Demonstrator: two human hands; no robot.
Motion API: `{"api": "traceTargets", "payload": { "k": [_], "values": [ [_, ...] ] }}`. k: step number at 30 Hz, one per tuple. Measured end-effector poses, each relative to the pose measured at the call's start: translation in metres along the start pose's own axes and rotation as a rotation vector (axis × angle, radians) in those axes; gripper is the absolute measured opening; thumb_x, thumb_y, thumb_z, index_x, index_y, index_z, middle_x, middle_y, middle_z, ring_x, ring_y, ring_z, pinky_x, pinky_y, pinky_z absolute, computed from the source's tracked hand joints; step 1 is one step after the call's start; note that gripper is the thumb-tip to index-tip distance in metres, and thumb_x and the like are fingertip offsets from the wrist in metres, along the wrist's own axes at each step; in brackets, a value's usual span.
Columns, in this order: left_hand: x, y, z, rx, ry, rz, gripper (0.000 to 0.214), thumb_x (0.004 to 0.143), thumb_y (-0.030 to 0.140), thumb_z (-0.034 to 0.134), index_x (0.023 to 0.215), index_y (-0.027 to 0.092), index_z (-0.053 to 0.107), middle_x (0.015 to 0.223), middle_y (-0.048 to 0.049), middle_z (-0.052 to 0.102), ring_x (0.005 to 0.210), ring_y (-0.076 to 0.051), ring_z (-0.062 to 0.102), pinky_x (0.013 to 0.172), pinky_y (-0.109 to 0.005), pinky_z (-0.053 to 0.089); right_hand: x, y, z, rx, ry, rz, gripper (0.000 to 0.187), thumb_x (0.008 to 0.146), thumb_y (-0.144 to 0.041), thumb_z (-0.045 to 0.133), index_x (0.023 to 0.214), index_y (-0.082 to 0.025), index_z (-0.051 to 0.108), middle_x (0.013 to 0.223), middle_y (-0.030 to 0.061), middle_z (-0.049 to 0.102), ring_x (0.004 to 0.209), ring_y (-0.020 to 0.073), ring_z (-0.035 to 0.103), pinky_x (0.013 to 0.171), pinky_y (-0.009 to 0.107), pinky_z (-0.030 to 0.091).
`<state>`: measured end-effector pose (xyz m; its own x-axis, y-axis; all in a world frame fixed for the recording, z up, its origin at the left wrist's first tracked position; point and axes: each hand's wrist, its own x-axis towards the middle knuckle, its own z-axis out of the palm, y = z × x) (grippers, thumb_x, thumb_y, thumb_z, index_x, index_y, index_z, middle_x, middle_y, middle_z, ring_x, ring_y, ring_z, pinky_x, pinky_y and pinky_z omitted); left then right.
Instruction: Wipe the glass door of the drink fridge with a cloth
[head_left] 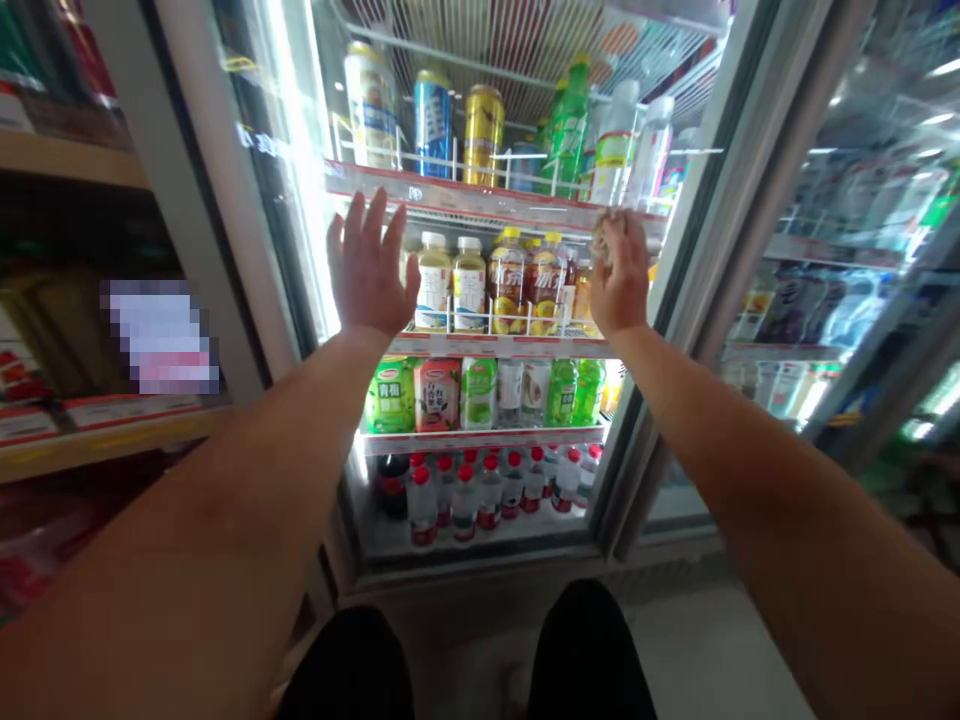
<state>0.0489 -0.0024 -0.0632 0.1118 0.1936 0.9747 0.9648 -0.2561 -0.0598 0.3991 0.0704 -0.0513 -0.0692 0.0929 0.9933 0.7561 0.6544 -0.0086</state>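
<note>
My left hand [371, 265] is raised in front of the drinks fridge, fingers spread and palm turned towards the shelves. It holds nothing, and I cannot tell whether it touches any surface. At the right side of the same fridge, my right hand [624, 275] has its fingers curled over a crumpled, light-coloured cloth [602, 236]. Between the hands, white-capped bottles [469, 285] and yellow-capped tea bottles [510, 280] stand on a middle shelf. Just above runs the front strip of the upper shelf [480, 198].
Cans [484, 135] and a green bottle [571, 125] stand on the upper shelf. Lower down are green drink bottles [480, 392] and red-capped water bottles [465, 500]. A metal door frame [750, 190] borders the right side; goods shelves [112, 425] stand at left.
</note>
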Motion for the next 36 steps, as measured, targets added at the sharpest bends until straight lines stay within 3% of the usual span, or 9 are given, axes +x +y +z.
{"api": "traceTargets", "payload": {
  "k": [5,9,12,15,22,28,30,34,36],
  "values": [
    [-0.002,0.004,-0.003,-0.003,0.058,0.026,0.060,0.100,0.042,0.045,0.155,0.020,0.035,0.167,0.0074,0.018,0.156,-0.025,0.012,0.129,-0.055,0.008,-0.005,0.002,-0.004,0.005,-0.061,-0.051,0.053,0.097,-0.027,0.034,0.148,-0.023,0.047,0.161,0.0069,0.037,0.154,0.0264,0.028,0.128,0.054,0.026],
    [-0.003,0.005,-0.005,-0.058,0.064,0.006,0.060,0.099,0.048,0.042,0.154,0.023,0.039,0.166,0.0096,0.020,0.156,-0.025,0.011,0.131,-0.053,0.005,0.006,0.006,-0.004,-0.004,0.068,0.064,0.055,0.096,-0.025,0.034,0.150,-0.023,0.043,0.160,0.0079,0.037,0.153,0.0272,0.029,0.127,0.055,0.027],
    [-0.004,0.005,-0.005,-0.055,0.064,0.005,0.062,0.098,0.051,0.040,0.153,0.020,0.042,0.166,0.0042,0.024,0.156,-0.026,0.011,0.131,-0.049,0.004,-0.014,0.000,0.001,0.001,0.133,0.081,0.054,0.098,-0.026,0.031,0.150,-0.022,0.043,0.160,0.0093,0.036,0.153,0.0264,0.028,0.126,0.056,0.029],
    [-0.005,0.005,-0.006,0.008,0.090,0.052,0.059,0.100,0.041,0.041,0.155,0.020,0.040,0.166,-0.0028,0.026,0.156,-0.026,0.014,0.130,-0.051,0.008,-0.032,-0.003,0.004,0.018,0.115,0.036,0.050,0.100,-0.028,0.031,0.147,-0.023,0.046,0.159,0.0089,0.038,0.153,0.0254,0.030,0.126,0.054,0.031],
    [-0.006,0.003,-0.005,-0.032,0.116,0.062,0.059,0.098,0.036,0.046,0.156,0.027,0.039,0.165,-0.0042,0.029,0.155,-0.029,0.017,0.129,-0.054,0.010,-0.001,-0.004,0.009,-0.002,0.183,0.073,0.051,0.097,-0.027,0.035,0.146,-0.017,0.049,0.156,0.0121,0.043,0.150,0.0264,0.034,0.126,0.052,0.033],
    [-0.006,0.001,-0.003,-0.015,0.121,0.081,0.060,0.099,0.034,0.047,0.157,0.028,0.037,0.165,-0.0034,0.028,0.155,-0.029,0.018,0.128,-0.055,0.011,-0.030,-0.028,0.011,0.040,-0.007,-0.088,0.051,0.099,-0.026,0.033,0.148,-0.024,0.049,0.160,0.0081,0.039,0.154,0.0273,0.028,0.127,0.054,0.032],
    [-0.006,0.001,-0.003,-0.002,0.128,0.083,0.060,0.098,0.034,0.047,0.157,0.028,0.037,0.165,-0.0035,0.028,0.155,-0.029,0.018,0.128,-0.056,0.012,-0.020,-0.027,0.010,0.037,-0.018,-0.108,0.052,0.099,-0.026,0.034,0.148,-0.023,0.050,0.159,0.0080,0.040,0.153,0.0271,0.029,0.127,0.054,0.032],
    [-0.006,0.001,-0.004,0.001,0.133,0.071,0.059,0.099,0.035,0.047,0.157,0.031,0.037,0.164,-0.0017,0.029,0.154,-0.029,0.020,0.128,-0.058,0.013,0.015,-0.027,0.015,0.019,0.089,0.007,0.055,0.098,-0.025,0.034,0.153,-0.024,0.043,0.159,0.0061,0.040,0.153,0.0282,0.030,0.128,0.057,0.028],
    [-0.007,0.001,-0.004,-0.010,0.121,0.065,0.057,0.100,0.035,0.047,0.156,0.030,0.038,0.165,-0.0007,0.029,0.155,-0.029,0.018,0.129,-0.057,0.012,0.016,-0.036,0.019,0.024,0.106,0.030,0.057,0.098,-0.023,0.033,0.154,-0.026,0.040,0.160,0.0046,0.039,0.154,0.0285,0.027,0.128,0.057,0.027]
  ]
}}
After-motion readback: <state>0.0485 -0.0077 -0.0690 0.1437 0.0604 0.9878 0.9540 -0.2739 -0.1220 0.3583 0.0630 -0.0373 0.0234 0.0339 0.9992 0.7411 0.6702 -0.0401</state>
